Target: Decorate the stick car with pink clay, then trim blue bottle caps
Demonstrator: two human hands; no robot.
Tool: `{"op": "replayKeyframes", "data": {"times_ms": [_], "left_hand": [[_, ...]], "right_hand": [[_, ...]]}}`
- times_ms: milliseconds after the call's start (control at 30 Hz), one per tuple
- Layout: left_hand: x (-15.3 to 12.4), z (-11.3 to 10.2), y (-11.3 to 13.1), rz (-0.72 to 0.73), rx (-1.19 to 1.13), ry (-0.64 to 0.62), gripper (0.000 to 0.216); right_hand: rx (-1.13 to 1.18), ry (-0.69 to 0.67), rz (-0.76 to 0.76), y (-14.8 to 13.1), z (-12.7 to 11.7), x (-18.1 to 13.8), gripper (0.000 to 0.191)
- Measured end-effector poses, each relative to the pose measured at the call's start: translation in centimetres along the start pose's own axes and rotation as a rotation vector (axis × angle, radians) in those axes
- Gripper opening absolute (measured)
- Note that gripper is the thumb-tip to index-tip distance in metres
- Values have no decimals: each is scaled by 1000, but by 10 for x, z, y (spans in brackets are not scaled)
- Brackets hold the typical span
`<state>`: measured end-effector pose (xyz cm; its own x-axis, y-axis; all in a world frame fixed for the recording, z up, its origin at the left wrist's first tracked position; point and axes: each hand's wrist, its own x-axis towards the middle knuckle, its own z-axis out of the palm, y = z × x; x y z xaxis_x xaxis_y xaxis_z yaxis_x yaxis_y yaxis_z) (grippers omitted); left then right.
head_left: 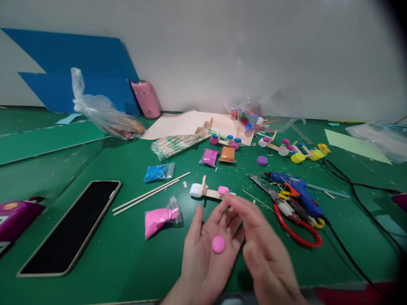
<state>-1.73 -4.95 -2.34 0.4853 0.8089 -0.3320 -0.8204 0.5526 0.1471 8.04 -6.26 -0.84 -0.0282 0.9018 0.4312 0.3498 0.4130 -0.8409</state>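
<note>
Head view, both hands low at centre. I note the bare left hand (206, 250) lying palm up, flat and open, fingers stretched forward and slightly spread, thumb out to its left side. The bare right hand (263, 250) comes in from the lower right with its back to the camera, fingers loosely extended. Its fingertips cross over the left fingertips. Right-hand edges are blurred. Both wrists are cut off by the bottom edge.

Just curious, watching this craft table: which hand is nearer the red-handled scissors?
Right. The right hand lies just left of the scissors; the left hand, holding a pink disc, sits farther left.
</note>
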Motion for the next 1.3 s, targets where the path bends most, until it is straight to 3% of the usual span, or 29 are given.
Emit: {"op": "replayKeyframes", "data": {"times_ms": [67, 200, 267, 367, 533, 733, 933, 1300], "left_hand": [[-2, 4, 4, 0, -69, -28, 55], [-4, 5, 9, -28, -95, -71, 60], [-5, 6, 8, -57, -97, -52, 63], [-6, 9, 5, -84, -87, -11, 62], [-15, 7, -2, -45, 14, -13, 51], [-26, -1, -2, 78, 488, 189, 12], [-24, -5, 4, 78, 732, 276, 15], [-26, 4, 10, 47, 726, 271, 19]], "right_hand": [[-1, 7, -12, 4, -9, -2, 29], [-297, -229, -142, 19, -13, -12, 42], [-370, -269, -166, 23, -10, -14, 41], [-368, -185, -191, 23, -9, -14, 26], [-386, -82, -227, 18, -15, -11, 21], [-451, -74, -255, 18, -16, -9, 17], [-424, -129, -245, 22, -15, -10, 31], [-329, -130, -218, 25, -11, -5, 19]]}}
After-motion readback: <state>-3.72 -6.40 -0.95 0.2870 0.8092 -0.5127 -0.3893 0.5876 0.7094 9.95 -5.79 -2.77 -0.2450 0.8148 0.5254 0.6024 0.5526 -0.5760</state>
